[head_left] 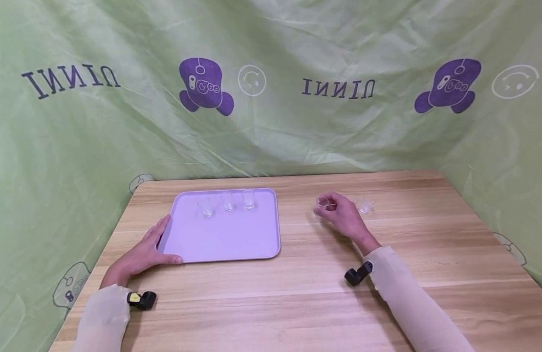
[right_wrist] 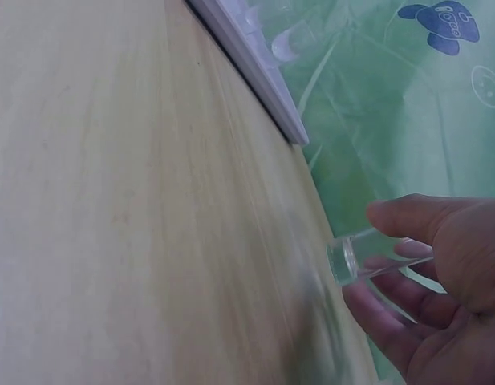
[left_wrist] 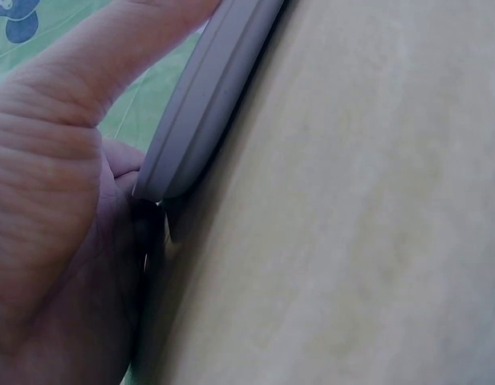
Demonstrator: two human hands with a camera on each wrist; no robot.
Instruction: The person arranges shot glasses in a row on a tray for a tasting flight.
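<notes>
My right hand (head_left: 343, 215) holds a small clear shot glass (right_wrist: 363, 255) between thumb and fingers, over the right part of the table. The right wrist view shows the glass's thick base pointing away from the palm. On the left lies a lilac tray (head_left: 227, 239). My left hand (head_left: 143, 252) rests at its near left corner, fingers straight along the left side and thumb along the front rim. Three more glasses stand toward the tray's back: a left one (head_left: 206, 209), a middle one (head_left: 227, 202) and a right one (head_left: 249, 200).
Just right of my right hand stands another clear glass (head_left: 366, 205); a rim beside it is mostly hidden by the hand. The wooden table (head_left: 253, 303) ends at a green printed cloth (head_left: 288, 132) behind and at both sides.
</notes>
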